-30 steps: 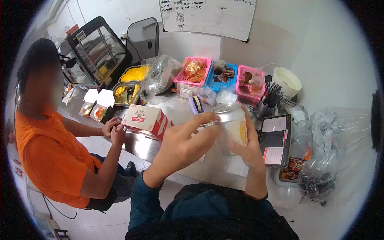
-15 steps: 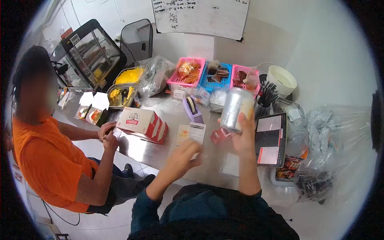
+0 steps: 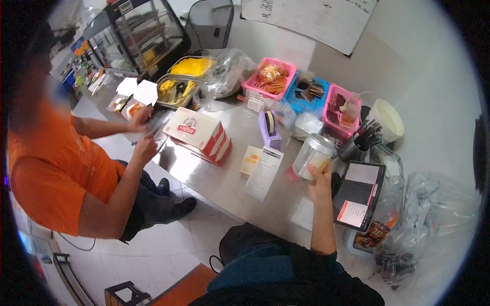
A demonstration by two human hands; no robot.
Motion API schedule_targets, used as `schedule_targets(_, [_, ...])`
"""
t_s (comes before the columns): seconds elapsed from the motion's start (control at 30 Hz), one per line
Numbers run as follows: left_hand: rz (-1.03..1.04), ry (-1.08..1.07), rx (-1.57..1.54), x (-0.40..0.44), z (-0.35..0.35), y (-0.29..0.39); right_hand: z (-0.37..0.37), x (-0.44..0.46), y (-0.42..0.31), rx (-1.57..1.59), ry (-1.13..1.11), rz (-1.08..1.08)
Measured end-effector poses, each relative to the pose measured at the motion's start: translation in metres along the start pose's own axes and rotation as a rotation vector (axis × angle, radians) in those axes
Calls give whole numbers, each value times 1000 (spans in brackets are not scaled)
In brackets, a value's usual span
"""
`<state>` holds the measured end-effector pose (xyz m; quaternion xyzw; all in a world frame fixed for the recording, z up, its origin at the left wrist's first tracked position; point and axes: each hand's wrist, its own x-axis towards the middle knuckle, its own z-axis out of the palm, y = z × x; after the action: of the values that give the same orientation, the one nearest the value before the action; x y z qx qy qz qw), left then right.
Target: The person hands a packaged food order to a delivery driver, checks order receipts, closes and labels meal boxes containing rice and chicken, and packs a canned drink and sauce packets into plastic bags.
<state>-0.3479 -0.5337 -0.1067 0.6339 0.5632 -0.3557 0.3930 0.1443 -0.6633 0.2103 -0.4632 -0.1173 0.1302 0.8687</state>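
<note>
My right hand is closed on a can with a silvery lid, pale sides and a yellow label, tilted over the steel table. Whether its base touches the table I cannot tell. My left hand is out of view. Left of the can lies a long printed receipt, overlapping a small card with yellow print. Behind them stands a purple tape dispenser. Something red, mostly hidden, shows beside the can. A tablet is just right of my hand.
At left a co-worker in an orange shirt has both hands near a red-and-white food box. Pink basket, blue basket and yellow food trays line the back. Plastic bags fill the right side.
The view has turned left and down. My left hand, earlier closed above the table by the receipt, has left the view. The can now tilts differently in my right hand. The co-worker's hands have lifted apart.
</note>
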Motion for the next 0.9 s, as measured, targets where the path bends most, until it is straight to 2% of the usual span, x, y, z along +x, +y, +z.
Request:
schedule_targets(0.23, [54,27,-282,-18,35,-6,-6,17,19,-208,-52,60])
schedule_targets(0.33, [88,51,-296,-23,37,-10,-11,11,35,-276,-68,107])
schedule_targets(0.43, [170,126,-214,-10,26,-20,-18,-12,46,-297,-224,165])
schedule_targets(0.53, [407,382,-40,19,-24,-9,-39,-35,64,-820,-337,-75])
schedule_targets(0.57, [519,512,-55,25,-50,9,-55,-44,79,-794,-321,-70])
schedule_targets(0.6, [539,520,-161,-26,-93,68,-64,-54,87,-487,-179,212])
schedule_targets(0.63, [781,730,-144,7,-106,75,-70,-63,93,-167,-36,476])
schedule_targets(0.67, [834,604,-399,-39,-130,131,-75,-71,96,166,110,724])
schedule_targets(0.73, [982,380,-681,-82,-153,207,-79,-80,95,198,137,783])
schedule_targets(0.8, [1100,246,-710,-96,-152,256,-82,-84,90,233,175,833])
schedule_targets(0.83, [1178,234,-616,-112,-149,280,-73,-86,81,290,128,767])
schedule_targets(0.9, [1357,170,-448,-145,-146,318,-64,-84,62,197,-3,610])
